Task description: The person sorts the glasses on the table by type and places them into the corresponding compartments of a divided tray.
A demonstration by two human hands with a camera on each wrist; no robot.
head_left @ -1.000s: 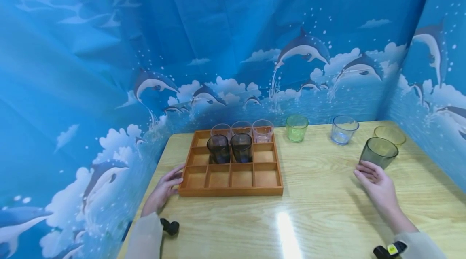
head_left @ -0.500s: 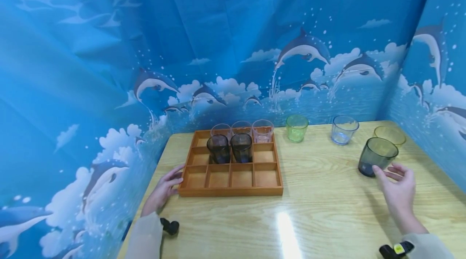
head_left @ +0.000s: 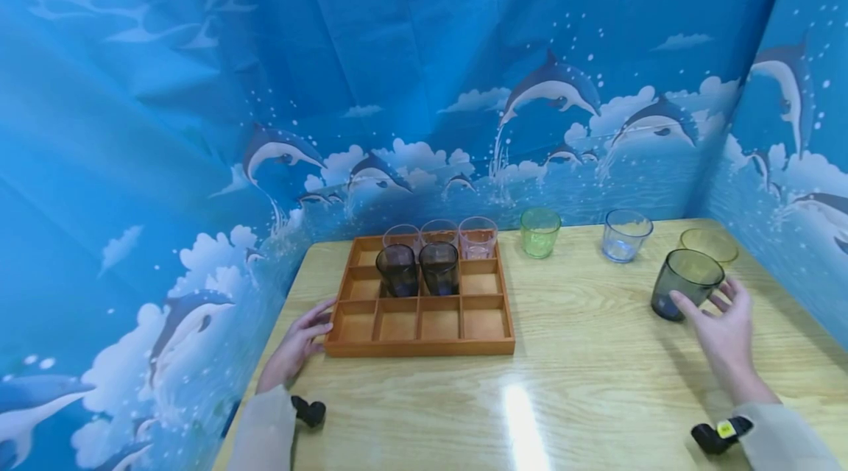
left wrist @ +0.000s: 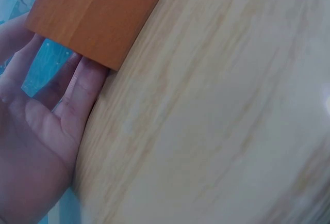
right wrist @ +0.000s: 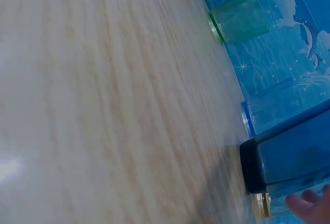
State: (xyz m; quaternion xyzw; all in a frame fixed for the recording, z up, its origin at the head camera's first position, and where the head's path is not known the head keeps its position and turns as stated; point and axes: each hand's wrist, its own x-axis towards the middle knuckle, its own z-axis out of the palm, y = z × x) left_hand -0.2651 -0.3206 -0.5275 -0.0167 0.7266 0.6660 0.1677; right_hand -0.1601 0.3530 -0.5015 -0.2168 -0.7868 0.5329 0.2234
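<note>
A dark grey drinking glass (head_left: 682, 281) stands upright on the table at the right. My right hand (head_left: 723, 335) is spread at its near right side, the thumb overlapping the glass's front and the fingers beside its wall. In the right wrist view, fingertips (right wrist: 301, 203) show close to the dark glass (right wrist: 294, 152). At the left, my left hand (head_left: 301, 342) rests against the wooden divided tray (head_left: 420, 348) near its front left corner. The left wrist view has those fingers (left wrist: 85, 82) lightly bent at the tray's corner (left wrist: 95, 22).
Two dark glasses (head_left: 439, 272) stand in the tray's middle row, with several clear pinkish glasses (head_left: 478, 241) behind them. Along the back are a green glass (head_left: 539, 235) and a blue glass (head_left: 625, 239). A yellow glass (head_left: 725, 250) is partly hidden behind the dark one.
My right hand has moved from the dark glass's left side round to its right, then slightly nearer with fingers further up along it. The glass, tray and left hand have stayed put.
</note>
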